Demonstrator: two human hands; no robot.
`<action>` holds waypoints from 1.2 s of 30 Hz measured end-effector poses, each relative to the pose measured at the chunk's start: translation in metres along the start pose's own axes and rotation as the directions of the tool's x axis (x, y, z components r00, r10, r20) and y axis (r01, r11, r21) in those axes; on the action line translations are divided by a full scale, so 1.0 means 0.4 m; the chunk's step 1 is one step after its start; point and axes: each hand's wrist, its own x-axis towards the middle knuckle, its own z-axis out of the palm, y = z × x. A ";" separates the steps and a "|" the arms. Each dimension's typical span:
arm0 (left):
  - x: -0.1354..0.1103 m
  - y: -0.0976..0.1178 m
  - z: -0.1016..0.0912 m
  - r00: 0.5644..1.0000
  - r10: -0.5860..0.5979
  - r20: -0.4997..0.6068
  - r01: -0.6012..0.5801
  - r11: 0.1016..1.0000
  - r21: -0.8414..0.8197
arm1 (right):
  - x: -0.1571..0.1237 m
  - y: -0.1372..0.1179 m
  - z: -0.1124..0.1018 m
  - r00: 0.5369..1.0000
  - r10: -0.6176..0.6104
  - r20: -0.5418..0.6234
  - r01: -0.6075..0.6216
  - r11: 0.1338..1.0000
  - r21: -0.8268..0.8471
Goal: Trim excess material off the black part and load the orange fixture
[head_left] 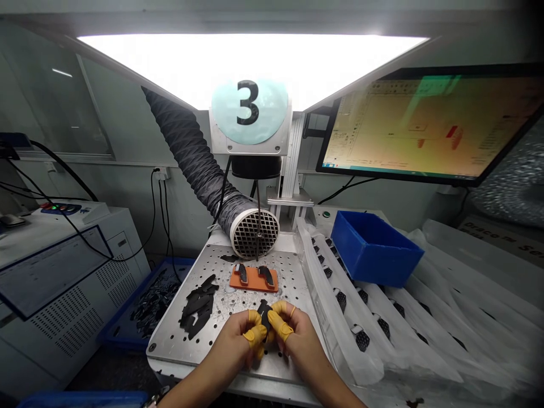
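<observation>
Two bare hands, the left hand (233,343) and the right hand (297,343), wear yellow finger cots (255,334) and pinch a small black piece (264,315) narrowly between their fingertips, just above the near edge of a perforated metal table (250,272). Toward the table's left edge lies a heap of black pieces (198,303). At its center, an orange fixture (254,281) carries two black parts. A ribbed black duct (191,153) ends in a round mesh nozzle (255,232) at the far edge. Right of the table, white plastic sleeves (340,306) hold dark mesh parts, with a blue bin (374,246) and a lit monitor (433,124) beyond them. Left of the table sits a blue tray of black scraps (153,306).
</observation>
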 end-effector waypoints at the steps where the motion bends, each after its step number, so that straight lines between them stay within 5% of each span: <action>1: 0.000 0.000 0.000 1.000 0.003 0.003 -0.003 1.000 -0.001 | 0.000 0.000 0.000 1.000 0.000 -0.002 0.000 1.000 -0.001; 36: -0.001 -0.002 -0.001 1.000 -0.018 -0.011 0.018 1.000 0.001 | -0.001 0.003 0.000 1.000 0.006 0.003 -0.006 1.000 -0.004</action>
